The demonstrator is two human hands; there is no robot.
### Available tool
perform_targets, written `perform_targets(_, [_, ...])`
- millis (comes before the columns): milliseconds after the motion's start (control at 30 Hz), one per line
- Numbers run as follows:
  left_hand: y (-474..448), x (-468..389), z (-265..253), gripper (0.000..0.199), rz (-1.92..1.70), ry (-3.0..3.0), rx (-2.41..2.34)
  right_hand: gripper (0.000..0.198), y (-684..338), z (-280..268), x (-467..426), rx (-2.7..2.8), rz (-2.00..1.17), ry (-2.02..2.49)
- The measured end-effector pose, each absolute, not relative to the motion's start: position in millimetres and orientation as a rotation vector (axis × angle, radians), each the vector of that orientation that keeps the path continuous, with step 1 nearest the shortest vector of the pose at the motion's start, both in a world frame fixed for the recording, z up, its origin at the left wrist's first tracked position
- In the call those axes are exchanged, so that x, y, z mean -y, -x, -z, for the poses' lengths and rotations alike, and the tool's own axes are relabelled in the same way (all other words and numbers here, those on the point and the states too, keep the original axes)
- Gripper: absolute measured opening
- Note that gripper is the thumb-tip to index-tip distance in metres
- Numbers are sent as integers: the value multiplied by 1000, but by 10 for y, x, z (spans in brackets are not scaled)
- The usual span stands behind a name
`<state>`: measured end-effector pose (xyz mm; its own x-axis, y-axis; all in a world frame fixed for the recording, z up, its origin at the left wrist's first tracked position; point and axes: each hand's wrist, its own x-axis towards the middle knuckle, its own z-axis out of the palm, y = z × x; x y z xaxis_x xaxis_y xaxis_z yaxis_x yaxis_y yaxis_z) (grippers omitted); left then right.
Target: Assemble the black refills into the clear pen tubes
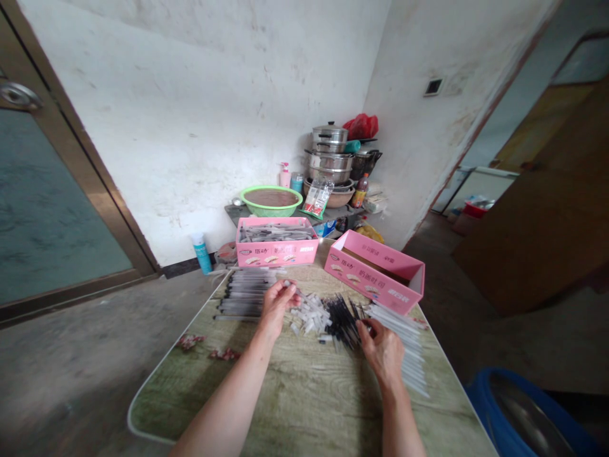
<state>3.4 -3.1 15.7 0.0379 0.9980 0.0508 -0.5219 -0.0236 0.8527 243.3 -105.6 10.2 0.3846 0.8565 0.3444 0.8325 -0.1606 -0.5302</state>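
Note:
My left hand (276,306) is over the left edge of a pile of small whitish plastic caps (311,314). Its thumb and forefinger pinch a small whitish piece that looks like one of these caps. At the right side of a heap of thin black pen parts (343,320), my right hand (382,348) has its fingers closed; what they hold is too small to make out. Pens (245,292) with dark tips lie in a row left of my left hand. Clear pen barrels (413,355) lie side by side beyond my right hand.
A pink box (278,254) full of pens stands at the table's (304,393) back left. Another pink box (375,270) is at the back right. Behind them are a green basin (271,206) and stacked steel pots (330,162). A blue tub (528,412) stands at right.

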Motion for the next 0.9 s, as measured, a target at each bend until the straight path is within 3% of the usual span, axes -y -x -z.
perform_targets(200, [-125,164,-254,39,-1229,-960,-643,60,-2141,-59,994,1376,-624,1518])
perform_targets(367, [-142,167,-217,37,-1207,-995,-601,55,-2014,-12,951,1289,-1045,1328])
perform_targets(733, [-155,174,-238,40,-1321,-1003,-754,43,-1976,-34,967,1102,-1125,1204])
perform_targets(900, [-130,143,-196,35,-1291,-1032,-647,51,-1944,-78,1014,1081,-1405,1121])
